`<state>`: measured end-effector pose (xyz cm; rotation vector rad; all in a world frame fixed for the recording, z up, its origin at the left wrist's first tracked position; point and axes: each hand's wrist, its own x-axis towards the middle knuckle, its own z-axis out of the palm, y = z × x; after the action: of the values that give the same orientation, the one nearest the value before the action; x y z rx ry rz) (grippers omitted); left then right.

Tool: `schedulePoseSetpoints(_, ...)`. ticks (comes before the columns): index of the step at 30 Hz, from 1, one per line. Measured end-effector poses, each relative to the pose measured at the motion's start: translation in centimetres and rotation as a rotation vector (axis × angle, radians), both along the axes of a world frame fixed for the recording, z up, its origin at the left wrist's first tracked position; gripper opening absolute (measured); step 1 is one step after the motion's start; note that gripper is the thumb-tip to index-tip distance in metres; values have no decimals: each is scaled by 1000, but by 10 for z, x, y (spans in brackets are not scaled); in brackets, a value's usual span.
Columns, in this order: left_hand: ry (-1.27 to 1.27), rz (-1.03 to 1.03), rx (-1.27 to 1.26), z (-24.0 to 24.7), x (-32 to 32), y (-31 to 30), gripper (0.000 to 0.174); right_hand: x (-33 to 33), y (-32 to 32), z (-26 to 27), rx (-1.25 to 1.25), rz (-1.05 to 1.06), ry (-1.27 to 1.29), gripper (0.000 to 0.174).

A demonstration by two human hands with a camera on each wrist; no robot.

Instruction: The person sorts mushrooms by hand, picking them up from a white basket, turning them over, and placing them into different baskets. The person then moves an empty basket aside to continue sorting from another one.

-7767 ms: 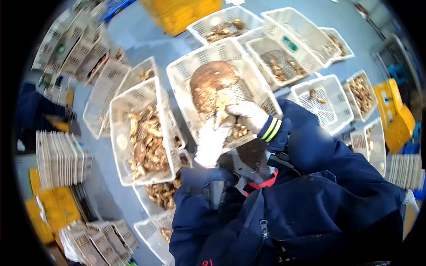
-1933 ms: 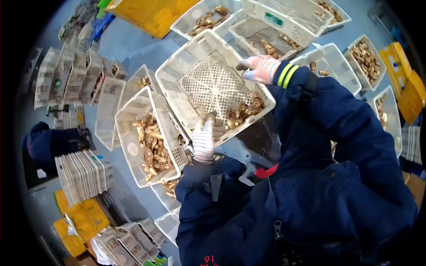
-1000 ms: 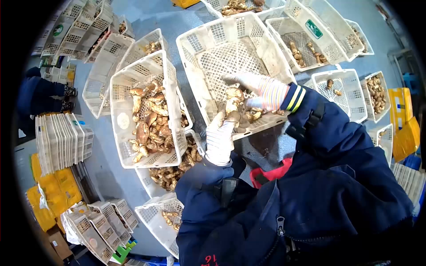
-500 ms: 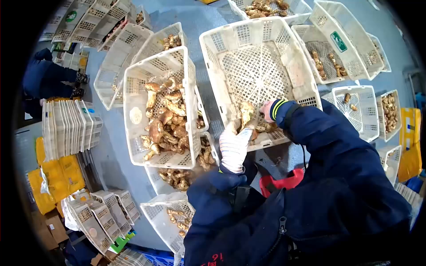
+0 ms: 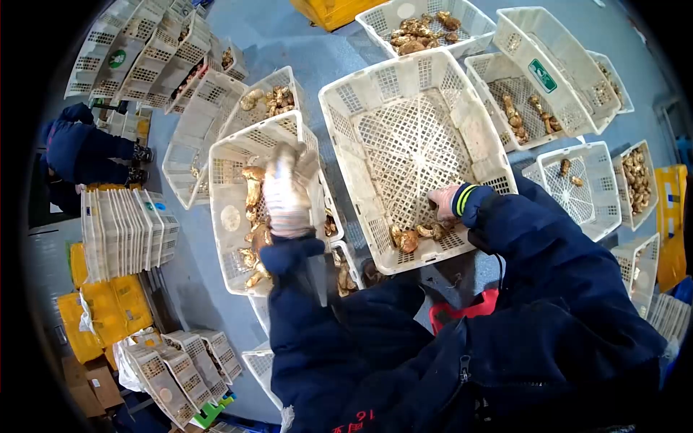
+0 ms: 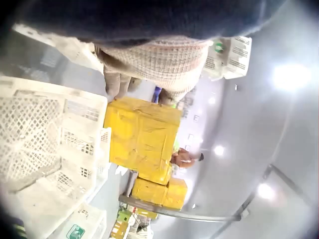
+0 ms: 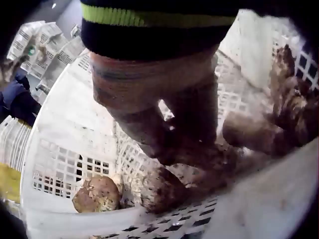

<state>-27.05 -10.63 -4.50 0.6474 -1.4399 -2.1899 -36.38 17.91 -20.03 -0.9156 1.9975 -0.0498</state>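
My left hand (image 5: 289, 191), in a striped knit glove and blurred, is over the left white basket (image 5: 229, 191), which holds several brown mushrooms (image 5: 253, 189). In the left wrist view its gloved fingers (image 6: 113, 83) hang loosely apart with nothing visible between them. My right hand (image 5: 445, 200) reaches down into the near right corner of the middle white basket (image 5: 404, 137). Seen from the right wrist, its thumb and fingers curl onto a dirt-specked mushroom (image 7: 162, 191). Beside that lies a round brown cap (image 7: 97, 194). A few mushrooms (image 5: 408, 240) line the near wall.
More white baskets with mushrooms surround me, including one at the back (image 5: 426, 32) and one at right (image 5: 577, 187). A stack of baskets (image 5: 130, 234) and yellow boxes (image 5: 108, 310) stand at left. Another person (image 5: 86, 148) bends over there.
My left hand has moved from the middle basket to the left one; the mushroom it held half a second ago no longer shows in it. The middle basket's large heap is down to a few mushrooms.
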Motion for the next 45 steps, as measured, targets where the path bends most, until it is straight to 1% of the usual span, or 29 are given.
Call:
schedulePoseSetpoints(2, -77, -80, 110, -14, 21, 16, 48, -10, 0, 15, -8, -7, 47, 46)
schedulePoseSetpoints(3, -116, -49, 66, -9, 33, 36, 46, -16, 3, 16, -146, -45, 13, 45)
schedulePoseSetpoints(4, -47, -53, 63, -2, 45, 62, 48, -23, 1, 34, -194, -30, 44, 46)
schedulePoseSetpoints(6, -125, -119, 170, -24, 66, 83, 51, -25, 2, 102, -258, -198, 24, 44)
schedulePoseSetpoints(8, -208, -124, 113, -27, 78, 107, 51, -22, 13, 97, -859, -520, -495, 45)
schedulePoseSetpoints(9, -149, -213, -347, -46, 83, 103, 52, -17, 17, 122, -923, -593, -628, 48)
schedulePoseSetpoints(11, -100, -240, 239, -21, 77, 119, 57, -1, 21, 170, -1040, -743, -858, 60)
schedulePoseSetpoints(12, -112, -297, 373, -9, 77, 124, 62, 4, 21, 172, -1113, -764, -926, 64)
schedulePoseSetpoints(15, -196, -475, 476, 26, 79, 144, 71, 17, 17, 170, -1255, -756, -1158, 69)
schedulePoseSetpoints(18, -8, -597, 512, 18, 81, 151, 69, 25, 11, 172, -1254, -651, -1252, 65)
schedulePoseSetpoints(19, -72, -611, 568, 22, 80, 152, 60, 30, 9, 172, -1258, -614, -1167, 65)
schedulePoseSetpoints(22, -67, -628, 389, 25, 85, 149, 48, 36, 4, 169, -1215, -571, -1214, 59)
schedulePoseSetpoints(24, -79, -445, 265, 13, 87, 149, 30, 33, 7, 169, -1195, -600, -1012, 53)
schedulePoseSetpoints(25, -110, -424, 252, 12, 85, 147, 34, 33, 9, 177, -1120, -655, -781, 47)
schedulePoseSetpoints(26, -141, -401, 240, 11, 83, 145, 39, 25, 12, 165, -1040, -704, -680, 45)
schedulePoseSetpoints(28, -139, -314, 136, 15, 82, 145, 36, -5, 22, 119, -809, -488, -216, 43)
schedulePoseSetpoints(30, -217, -316, 150, 13, 82, 137, 33, -12, 37, 96, -212, -279, 180, 41)
schedulePoseSetpoints(31, -40, -279, -422, 11, 84, 137, 27, -15, 41, 83, -90, -136, 180, 41)
schedulePoseSetpoints(32, -115, -303, -290, 15, 88, 131, 28, -18, 44, 66, 30, 6, 177, 40)
schedulePoseSetpoints(33, -134, -250, -193, 12, 87, 125, 29, -23, 51, 40, -18, 279, 185, 40)
schedulePoseSetpoints(35, -99, -159, -37, 10, 86, 111, 36, -8, 44, 24, -163, 226, 152, 37)
schedulePoseSetpoints(36, 54, -154, 566, -10, 82, 97, 42, -3, 38, 10, -207, 202, 122, 36)
schedulePoseSetpoints(37, -28, -109, 524, -12, 80, 96, 46, 2, 22, 11, -100, 154, -53, 40)
schedulePoseSetpoints(38, -107, -52, 477, -11, 79, 98, 49, 3, 12, -12, -146, 196, -148, 48)
schedulePoseSetpoints(39, -46, -93, 418, 6, 74, 106, 54, 9, 1, -9, -164, 249, -88, 51)
schedulePoseSetpoints(40, -179, -120, 502, 8, 75, 108, 51, 20, -9, 1, -187, 300, -28, 54)
schedulePoseSetpoints(41, -236, -167, 463, 10, 75, 110, 53, 30, -32, 22, 83, 391, 11, 52)
schedulePoseSetpoints(44, -351, -251, 477, -13, 77, 106, 57, 44, -35, 26, 118, 464, 28, 35)
schedulePoseSetpoints(45, -380, -216, 423, -13, 77, 105, 57, 46, -34, 12, 169, 391, 33, 34)
